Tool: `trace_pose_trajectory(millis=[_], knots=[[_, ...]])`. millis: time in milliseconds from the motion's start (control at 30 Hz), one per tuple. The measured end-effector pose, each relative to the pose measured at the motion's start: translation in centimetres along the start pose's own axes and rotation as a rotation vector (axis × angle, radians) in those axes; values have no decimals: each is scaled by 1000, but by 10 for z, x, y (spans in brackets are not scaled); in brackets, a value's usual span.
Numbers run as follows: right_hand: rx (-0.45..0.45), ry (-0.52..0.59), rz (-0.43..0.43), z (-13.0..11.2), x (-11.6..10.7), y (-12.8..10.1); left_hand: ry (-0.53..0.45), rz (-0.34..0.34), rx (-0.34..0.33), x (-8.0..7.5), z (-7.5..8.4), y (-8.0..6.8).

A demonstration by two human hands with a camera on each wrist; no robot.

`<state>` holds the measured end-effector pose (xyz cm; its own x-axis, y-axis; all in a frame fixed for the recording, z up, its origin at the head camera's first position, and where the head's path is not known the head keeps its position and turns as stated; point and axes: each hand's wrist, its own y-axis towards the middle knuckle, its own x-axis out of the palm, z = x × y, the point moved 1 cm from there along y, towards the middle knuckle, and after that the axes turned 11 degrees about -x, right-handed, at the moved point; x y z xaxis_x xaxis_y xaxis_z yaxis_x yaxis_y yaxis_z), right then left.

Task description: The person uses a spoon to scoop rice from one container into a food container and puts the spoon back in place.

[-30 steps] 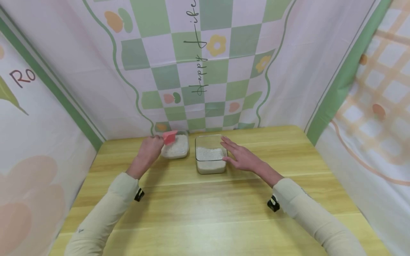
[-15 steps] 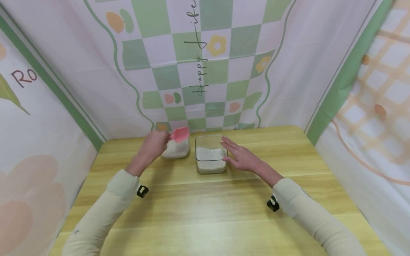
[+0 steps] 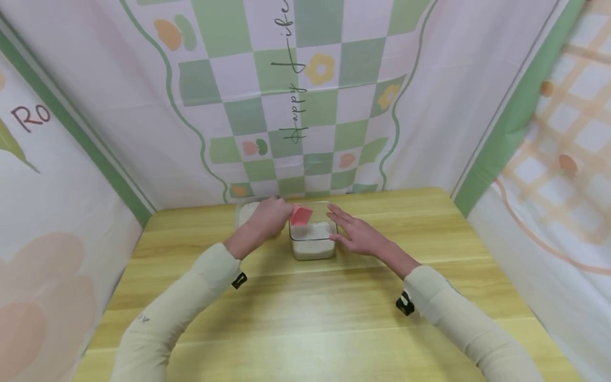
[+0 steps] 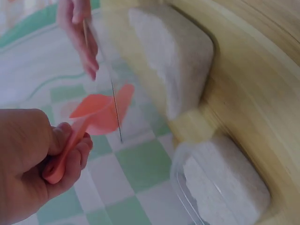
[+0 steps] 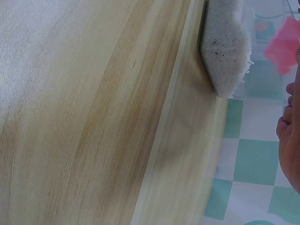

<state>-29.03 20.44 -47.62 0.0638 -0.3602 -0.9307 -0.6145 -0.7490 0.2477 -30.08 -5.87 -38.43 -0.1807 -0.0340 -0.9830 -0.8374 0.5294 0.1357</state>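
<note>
My left hand (image 3: 268,216) grips the handle of a pink scoop (image 3: 302,215), whose tilted bowl is over the left part of a square glass container (image 3: 312,250). White grains that look like rice (image 3: 319,230) fill the lower part of this container, and a pale blur shows just below the scoop. In the left wrist view, thumb and curled fingers wrap the scoop's handle (image 4: 65,157). Straight fingers of my right hand (image 3: 361,234) rest at the container's right rim. A clear plastic container (image 4: 229,183) of white grains stands to the left, partly hidden behind my left hand in the head view.
Both containers stand near the far edge of a wooden table (image 3: 305,313). Directly behind rises a green-and-white checked curtain (image 3: 317,132); printed cloths also hang at both sides. A black wrist camera (image 3: 405,304) sits under the right cuff.
My left hand has lifted the scoop from the left plastic container and carried it right, over the glass one, where it is now tilted. My right hand has stayed at the glass rim.
</note>
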Motion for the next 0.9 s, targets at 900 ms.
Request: trace_pose_trajectory(millis=[900], knots=[[-6,-7,25,2,3,2,-102,-359,13,32,30,49]])
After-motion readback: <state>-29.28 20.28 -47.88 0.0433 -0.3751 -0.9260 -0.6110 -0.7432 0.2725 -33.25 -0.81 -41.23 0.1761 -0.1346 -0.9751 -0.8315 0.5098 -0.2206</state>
